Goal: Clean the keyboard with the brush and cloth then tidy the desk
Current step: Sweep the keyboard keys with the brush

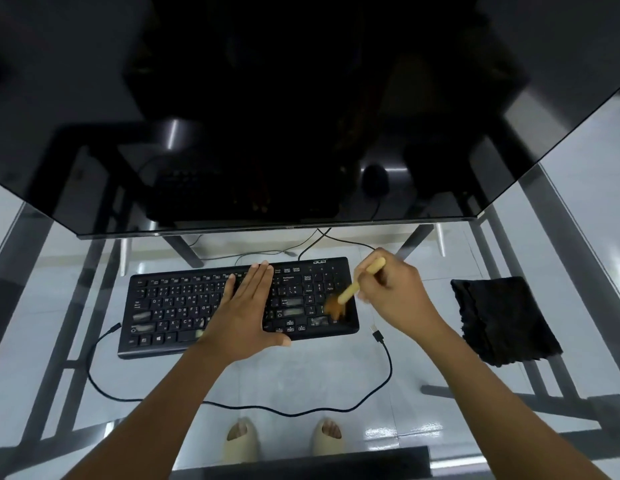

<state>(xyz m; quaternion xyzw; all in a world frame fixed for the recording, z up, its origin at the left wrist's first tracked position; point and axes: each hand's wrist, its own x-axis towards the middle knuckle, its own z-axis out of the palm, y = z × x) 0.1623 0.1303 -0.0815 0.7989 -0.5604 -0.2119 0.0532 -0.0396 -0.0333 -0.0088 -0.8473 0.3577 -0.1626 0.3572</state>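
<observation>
Your left hand (247,308) is lying flat on the middle of the black keyboard (183,306), fingers straight and together, thumb spread out over the near edge; its grip is wide and holding nothing. Your right hand (391,292) is curling its grip around the pale wooden handle of the brush (357,289), and the brown bristles are blurring over the number pad at the keyboard's right end. The keyboard is sitting on the glass tabletop (319,372) just in front of the dark monitor (284,116), and it is showing the word "acer" on its far right corner; the key legends are mostly too small to read, though "Q", "W" and "Z" are standing out on the left. The black cloth (502,320) is lying folded on the tabletop well to the right of the keyboard, apart from your right hand. A black cable (388,372) is looping across the glass near you, its plug end lying just beside the keyboard's right near corner. Through the glass your feet are showing in pale sandals (241,441).
</observation>
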